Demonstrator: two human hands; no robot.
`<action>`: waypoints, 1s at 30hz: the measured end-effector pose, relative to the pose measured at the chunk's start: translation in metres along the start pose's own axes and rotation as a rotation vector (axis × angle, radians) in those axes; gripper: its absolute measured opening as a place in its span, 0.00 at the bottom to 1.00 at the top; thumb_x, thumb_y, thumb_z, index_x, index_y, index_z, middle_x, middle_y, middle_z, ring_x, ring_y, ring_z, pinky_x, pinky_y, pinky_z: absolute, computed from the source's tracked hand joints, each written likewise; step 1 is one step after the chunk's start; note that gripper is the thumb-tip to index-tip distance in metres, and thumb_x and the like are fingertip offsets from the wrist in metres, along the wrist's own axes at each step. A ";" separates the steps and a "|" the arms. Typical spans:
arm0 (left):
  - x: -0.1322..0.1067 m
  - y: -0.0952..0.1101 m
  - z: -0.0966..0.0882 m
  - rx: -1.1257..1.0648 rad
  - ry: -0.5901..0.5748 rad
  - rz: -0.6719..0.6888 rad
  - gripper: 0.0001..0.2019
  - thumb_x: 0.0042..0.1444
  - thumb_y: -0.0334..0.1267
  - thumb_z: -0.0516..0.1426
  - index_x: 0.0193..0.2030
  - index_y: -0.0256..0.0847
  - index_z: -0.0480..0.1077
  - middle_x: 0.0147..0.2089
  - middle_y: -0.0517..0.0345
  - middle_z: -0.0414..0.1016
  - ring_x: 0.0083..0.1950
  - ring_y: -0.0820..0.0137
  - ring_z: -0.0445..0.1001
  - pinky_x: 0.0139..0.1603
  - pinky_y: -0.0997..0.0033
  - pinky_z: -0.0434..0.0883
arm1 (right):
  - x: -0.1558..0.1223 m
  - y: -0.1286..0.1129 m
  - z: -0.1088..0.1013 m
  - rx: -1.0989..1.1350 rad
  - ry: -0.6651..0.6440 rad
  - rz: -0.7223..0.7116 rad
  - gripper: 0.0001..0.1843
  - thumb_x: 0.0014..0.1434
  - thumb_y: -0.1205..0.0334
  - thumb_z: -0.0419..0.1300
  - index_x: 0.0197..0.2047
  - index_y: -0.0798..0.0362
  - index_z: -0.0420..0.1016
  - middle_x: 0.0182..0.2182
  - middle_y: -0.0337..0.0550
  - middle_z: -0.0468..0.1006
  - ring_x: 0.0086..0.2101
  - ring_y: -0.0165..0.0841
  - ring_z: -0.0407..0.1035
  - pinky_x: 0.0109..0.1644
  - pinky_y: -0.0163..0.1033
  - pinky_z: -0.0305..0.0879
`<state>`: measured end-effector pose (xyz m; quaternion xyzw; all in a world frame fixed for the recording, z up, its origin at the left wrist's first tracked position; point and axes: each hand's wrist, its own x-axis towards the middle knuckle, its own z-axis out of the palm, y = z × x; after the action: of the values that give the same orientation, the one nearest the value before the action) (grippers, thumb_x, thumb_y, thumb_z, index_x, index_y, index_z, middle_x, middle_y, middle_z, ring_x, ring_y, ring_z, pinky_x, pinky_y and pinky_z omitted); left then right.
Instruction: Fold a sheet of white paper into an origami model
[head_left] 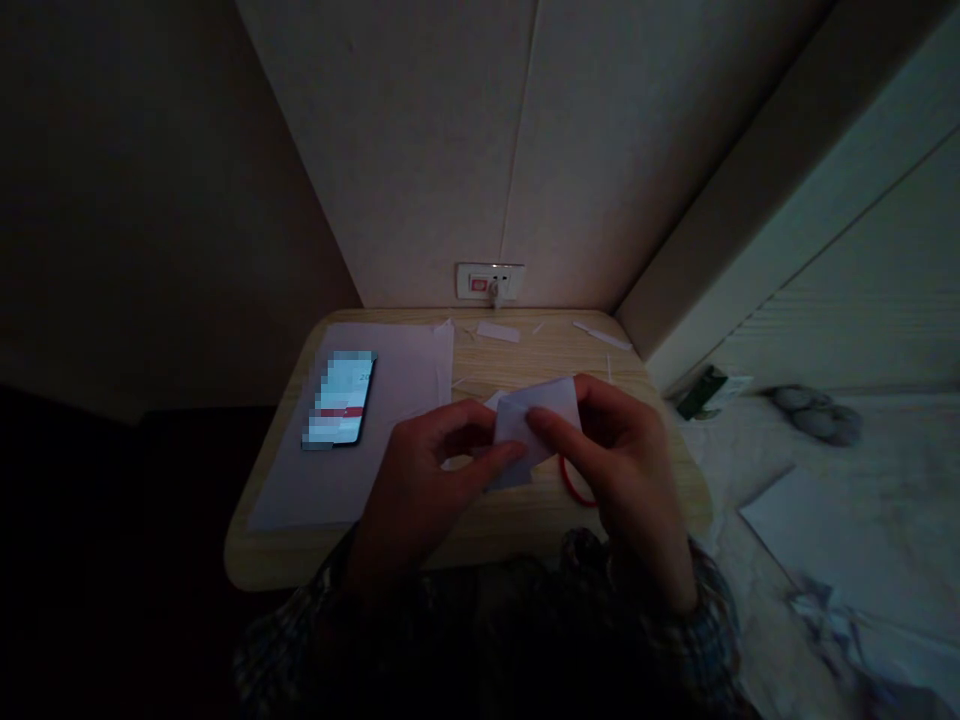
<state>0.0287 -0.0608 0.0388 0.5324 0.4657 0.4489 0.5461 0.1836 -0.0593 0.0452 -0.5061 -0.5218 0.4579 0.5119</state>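
Item, your plaid sleeves [697, 625]: nearest, at the lower edge of the view, one at each wrist.
Item, your left hand [420, 470]: thumb and fingers pinching the small white paper [551, 410] at its left side, thumb lying over the front.
Item, your right hand [634, 455]: gripping the same paper from the right, thumb pressed on its face, fingers behind. The paper sits between your two hands, raised above the table [251, 560], its upper right corner by your right fingers. It seems folded, though the dim light blurs its layers.
Item, a red loop [574, 489]: on the table, partly covered by your right hand.
Item, a large white sheet [409, 370]: flat on the table's left part, beyond your left hand.
Item, a phone [345, 400]: lying on that sheet, screen lit.
Item, paper scraps [498, 332]: scattered along the table's far edge.
Item, a wall socket [474, 283]: farthest, just above that edge, with a plug [494, 292] in it.
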 end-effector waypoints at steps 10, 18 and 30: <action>0.002 -0.004 0.002 -0.065 0.030 -0.050 0.08 0.45 0.31 0.66 0.22 0.42 0.71 0.22 0.67 0.75 0.26 0.73 0.75 0.31 0.75 0.74 | 0.003 0.003 -0.004 -0.034 -0.072 0.009 0.08 0.53 0.59 0.68 0.25 0.49 0.76 0.23 0.36 0.76 0.29 0.34 0.69 0.35 0.41 0.64; 0.002 -0.002 0.002 -0.110 0.015 -0.101 0.06 0.45 0.32 0.68 0.26 0.42 0.74 0.26 0.64 0.78 0.28 0.72 0.76 0.31 0.75 0.72 | 0.001 0.003 -0.003 0.008 0.015 0.002 0.10 0.54 0.59 0.68 0.25 0.50 0.74 0.23 0.34 0.73 0.27 0.30 0.65 0.32 0.37 0.61; -0.001 -0.005 0.003 -0.045 0.090 0.000 0.07 0.49 0.33 0.65 0.24 0.42 0.74 0.23 0.67 0.75 0.26 0.74 0.73 0.28 0.77 0.70 | -0.002 0.001 -0.003 0.034 0.049 -0.019 0.09 0.53 0.61 0.69 0.25 0.50 0.74 0.23 0.34 0.74 0.27 0.30 0.66 0.31 0.36 0.62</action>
<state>0.0319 -0.0624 0.0341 0.4993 0.4795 0.4828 0.5363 0.1867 -0.0612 0.0442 -0.5034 -0.5061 0.4490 0.5374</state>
